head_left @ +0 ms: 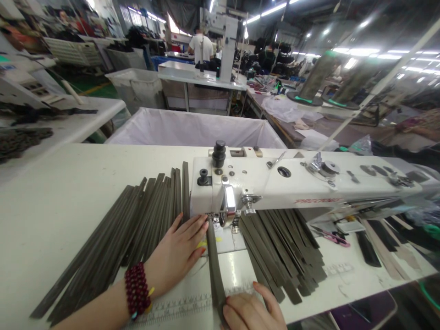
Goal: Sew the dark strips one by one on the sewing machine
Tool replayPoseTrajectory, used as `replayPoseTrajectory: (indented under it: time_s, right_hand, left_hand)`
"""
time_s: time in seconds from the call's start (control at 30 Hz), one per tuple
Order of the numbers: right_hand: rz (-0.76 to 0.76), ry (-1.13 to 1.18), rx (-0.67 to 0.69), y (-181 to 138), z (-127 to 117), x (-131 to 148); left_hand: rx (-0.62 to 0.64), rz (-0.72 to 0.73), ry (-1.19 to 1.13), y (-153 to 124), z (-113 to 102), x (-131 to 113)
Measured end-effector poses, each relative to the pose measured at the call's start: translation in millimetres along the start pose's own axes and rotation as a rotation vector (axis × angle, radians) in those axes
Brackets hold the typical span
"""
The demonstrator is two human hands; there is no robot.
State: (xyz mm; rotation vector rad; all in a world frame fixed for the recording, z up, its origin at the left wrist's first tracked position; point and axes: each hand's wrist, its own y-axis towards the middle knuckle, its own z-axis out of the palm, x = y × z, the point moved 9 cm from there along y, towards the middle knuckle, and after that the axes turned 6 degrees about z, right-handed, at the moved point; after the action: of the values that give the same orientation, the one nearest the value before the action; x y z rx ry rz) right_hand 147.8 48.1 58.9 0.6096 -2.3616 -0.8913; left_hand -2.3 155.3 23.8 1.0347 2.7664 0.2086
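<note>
A dark olive fabric strip (213,270) runs from under the needle area of a white sewing machine (275,188) toward the table's front edge. My left hand (177,254), with a beaded bracelet at the wrist, lies beside the presser foot. Its fingers are stretched out, and their tips reach the strip's left side. Near the front end, my right hand (252,311) has its fingers curled on the strip; its lower part is cut off by the frame. Sewn-looking strips lie in a fanned pile (106,238) on the left, and flatter strips form another pile (280,252) under the machine arm.
Pink-handled snips (335,237) lie right of the flatter pile, near black and beige strips (385,247). Ruler markings (182,309) cross the white table (82,169) in front. Behind it stands a cloth-lined bin (195,128). A person in white (201,48) is farther back.
</note>
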Motion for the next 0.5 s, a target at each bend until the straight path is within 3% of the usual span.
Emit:
replayPoseTrajectory:
  time_s: [0.07, 0.23, 0.5]
  right_hand:
    - [-0.007, 0.039, -0.044, 11, -2, -1]
    - [-0.036, 0.024, 0.138, 31, 9, -4]
    - [-0.07, -0.021, 0.263, 42, 30, -10]
  left_hand:
    - [0.015, -0.012, -0.017, 2, 0, 1]
    - [0.033, -0.037, -0.05, 4, 1, 3]
    - [0.059, -0.08, -0.084, 6, 3, 6]
